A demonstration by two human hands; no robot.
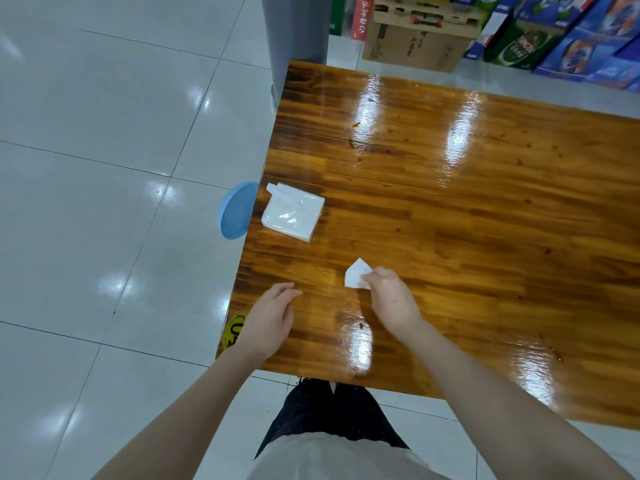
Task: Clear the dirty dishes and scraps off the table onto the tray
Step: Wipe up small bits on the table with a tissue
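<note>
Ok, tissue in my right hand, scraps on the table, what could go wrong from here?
1. The small tissue pinched by the right hand could push scraps off the table edge onto the floor; no tray is in view.
2. The tissue pack sits near the left edge and could get knocked off.

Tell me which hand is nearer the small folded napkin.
Right. The right hand pinches the napkin at its near edge; the left hand hovers apart to its left, holding nothing.

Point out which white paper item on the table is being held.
The small folded tissue, pinched by the right hand; the bigger tissue pack lies untouched, farther away.
</note>
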